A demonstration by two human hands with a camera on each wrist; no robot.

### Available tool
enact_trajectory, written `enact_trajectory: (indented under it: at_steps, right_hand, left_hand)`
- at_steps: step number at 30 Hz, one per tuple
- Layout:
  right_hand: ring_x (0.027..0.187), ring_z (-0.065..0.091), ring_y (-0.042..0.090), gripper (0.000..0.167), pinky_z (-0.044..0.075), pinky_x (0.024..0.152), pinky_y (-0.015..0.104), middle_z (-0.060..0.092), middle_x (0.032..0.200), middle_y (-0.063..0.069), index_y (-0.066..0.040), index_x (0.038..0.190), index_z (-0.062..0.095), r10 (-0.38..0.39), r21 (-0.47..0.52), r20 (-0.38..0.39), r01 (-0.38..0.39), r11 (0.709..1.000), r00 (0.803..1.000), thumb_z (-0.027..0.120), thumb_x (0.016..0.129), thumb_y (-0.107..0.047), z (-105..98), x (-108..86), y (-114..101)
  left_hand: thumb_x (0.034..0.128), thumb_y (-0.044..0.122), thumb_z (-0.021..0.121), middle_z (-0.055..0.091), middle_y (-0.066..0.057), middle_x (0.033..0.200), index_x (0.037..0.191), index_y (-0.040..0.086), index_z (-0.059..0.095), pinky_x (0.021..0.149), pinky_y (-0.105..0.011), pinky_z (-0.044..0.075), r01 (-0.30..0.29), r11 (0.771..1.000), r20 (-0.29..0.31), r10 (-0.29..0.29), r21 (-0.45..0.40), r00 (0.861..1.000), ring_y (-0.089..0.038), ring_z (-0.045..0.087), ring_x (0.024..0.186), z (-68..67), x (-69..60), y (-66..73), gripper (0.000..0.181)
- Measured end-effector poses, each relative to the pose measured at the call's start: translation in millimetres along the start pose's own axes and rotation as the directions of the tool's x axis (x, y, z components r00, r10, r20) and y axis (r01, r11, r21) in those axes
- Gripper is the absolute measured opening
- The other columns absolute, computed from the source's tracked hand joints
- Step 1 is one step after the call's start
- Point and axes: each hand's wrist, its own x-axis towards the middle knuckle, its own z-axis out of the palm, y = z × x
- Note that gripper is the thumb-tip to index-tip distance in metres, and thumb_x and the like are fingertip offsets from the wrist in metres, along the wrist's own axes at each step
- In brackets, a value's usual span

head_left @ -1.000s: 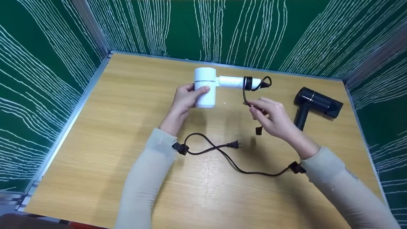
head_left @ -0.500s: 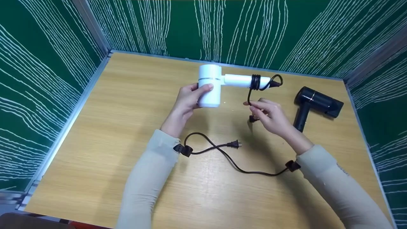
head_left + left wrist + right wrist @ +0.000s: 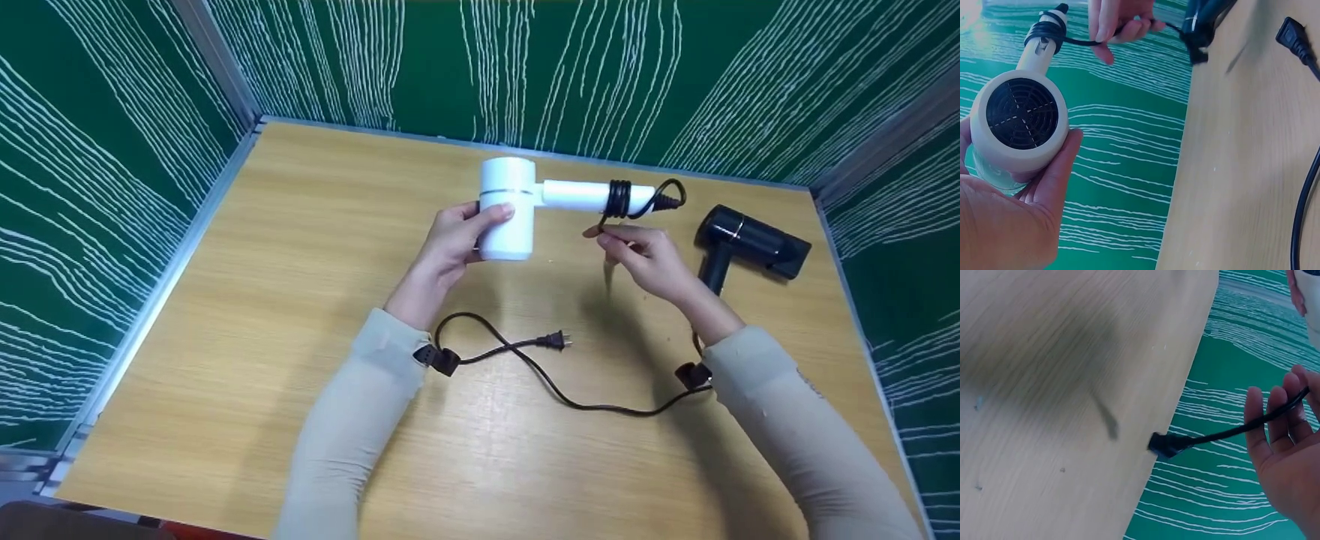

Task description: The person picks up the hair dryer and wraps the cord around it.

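Note:
My left hand [image 3: 461,244] grips the white barrel of a hair dryer [image 3: 508,210], thumb across its front, above the table. The dryer's handle points right, with its black cord [image 3: 618,199] wound several times near the end. In the left wrist view the round black grille [image 3: 1023,114] faces the camera. Just below the handle, my right hand [image 3: 645,259] pinches the cord between thumb and fingers. The cord's tail crosses the right palm in the right wrist view and ends in a dangling plug [image 3: 1167,444].
A black hair dryer [image 3: 750,240] lies at the table's right side. On the wooden table [image 3: 300,225], a black cord [image 3: 592,407] loops in the middle, with its two-pin plug [image 3: 555,340] pointing right. Green white-streaked walls [image 3: 435,67] stand around the table.
The left hand has moved right with the white hair dryer. My right hand has risen closer to the handle, and the cord between them is shorter. The hanging plug has left the head view.

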Motion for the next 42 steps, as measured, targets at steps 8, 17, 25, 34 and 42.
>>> enact_trajectory:
  at_steps: [8, 17, 25, 34, 42]
  right_hand:
    - [0.126, 0.063, 0.007, 0.046, 0.047, 0.107, 0.030, 0.075, 0.132, 0.010, 0.004, 0.088, 0.069, 0.141, 0.096, 0.073, -0.148, 0.984, 0.987, 0.049, 0.116, -0.026, -6, -3.0, 15]
    - [0.100, 0.070, 0.016, 0.037, 0.056, 0.096, 0.026, 0.075, 0.115, 0.006, 0.002, 0.115, 0.074, 0.279, 0.082, 0.100, -0.288, 0.954, 0.955, 0.056, 0.113, -0.031, -30, 14.0, 16]
    - [0.085, 0.070, 0.015, 0.019, 0.054, 0.081, 0.024, 0.076, 0.094, -0.005, -0.002, 0.115, 0.078, 0.259, -0.078, 0.136, -0.250, 0.965, 0.956, 0.066, 0.101, -0.002, -75, 41.8, -3]
    - [0.090, 0.069, 0.013, 0.032, 0.059, 0.074, 0.022, 0.076, 0.110, 0.008, -0.007, 0.119, 0.078, 0.290, -0.338, 0.277, -0.189, 0.922, 0.916, 0.070, 0.105, -0.035, -105, 75.5, -58]
    - [0.074, 0.064, 0.023, 0.024, 0.048, 0.060, 0.021, 0.075, 0.092, 0.012, -0.003, 0.104, 0.080, 0.056, -0.520, 0.263, 0.093, 0.849, 0.963, 0.067, 0.108, -0.023, -89, 80.9, -104]
  left_hand:
    - [0.0950, 0.026, 0.081, 0.073, -0.016, 0.125, 0.138, 0.000, 0.065, 0.089, -0.043, 0.062, 0.012, 0.999, 0.044, -0.011, -0.039, 0.999, -0.032, 0.072, 0.112, 2.1, -1.8, 1.5, 0.053]
    - [0.0960, 0.025, 0.080, 0.074, -0.017, 0.122, 0.134, -0.001, 0.067, 0.087, -0.042, 0.063, 0.011, 1.000, 0.072, -0.009, -0.023, 0.997, -0.032, 0.074, 0.108, 2.2, -3.5, 2.7, 0.048]
    - [0.0966, 0.027, 0.080, 0.074, -0.016, 0.125, 0.137, -0.001, 0.066, 0.090, -0.043, 0.061, -0.009, 0.998, 0.113, 0.003, 0.054, 0.994, -0.033, 0.073, 0.113, 1.1, -3.8, -0.8, 0.051]
    - [0.0962, 0.029, 0.082, 0.071, -0.014, 0.130, 0.138, 0.000, 0.066, 0.093, -0.043, 0.061, -0.006, 0.987, 0.117, -0.013, 0.163, 0.993, -0.030, 0.070, 0.117, -1.3, -3.1, -4.6, 0.054]
    - [0.0926, 0.034, 0.086, 0.072, -0.009, 0.128, 0.137, 0.004, 0.068, 0.092, -0.042, 0.062, -0.014, 0.980, 0.007, 0.013, 0.198, 1.000, -0.027, 0.071, 0.115, -2.0, -0.5, -4.4, 0.057]
